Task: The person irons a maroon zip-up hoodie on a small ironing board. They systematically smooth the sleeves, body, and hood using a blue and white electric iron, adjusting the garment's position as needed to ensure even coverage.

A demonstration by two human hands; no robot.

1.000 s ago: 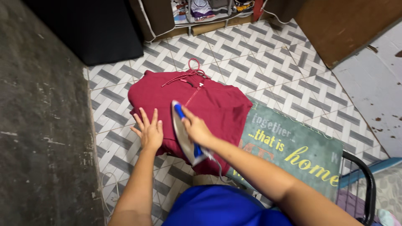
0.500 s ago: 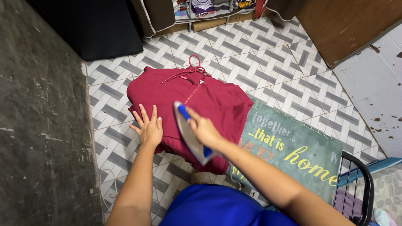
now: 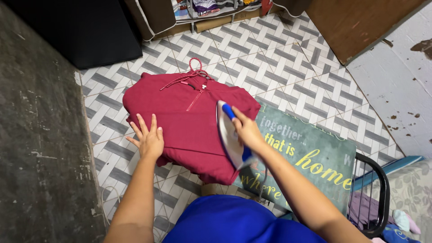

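Note:
A dark red hooded garment (image 3: 189, 121) with a short zip and drawstrings lies folded on a low support above the tiled floor. My left hand (image 3: 147, 138) rests flat on its near left corner, fingers spread. My right hand (image 3: 246, 131) grips the blue handle of a white and blue clothes iron (image 3: 230, 135), which sits over the garment's right edge. The iron's cord hangs down toward me.
A green doormat (image 3: 315, 157) with lettering lies on the grey and white tiles to the right. A black metal rack (image 3: 378, 189) with clothes stands at lower right. A dark wall (image 3: 36, 135) runs along the left; a shelf with clothes is at the top.
My right hand has slid the iron from the garment's middle to its right edge. My left hand stays flat on the near left corner. The camera view shifted slightly.

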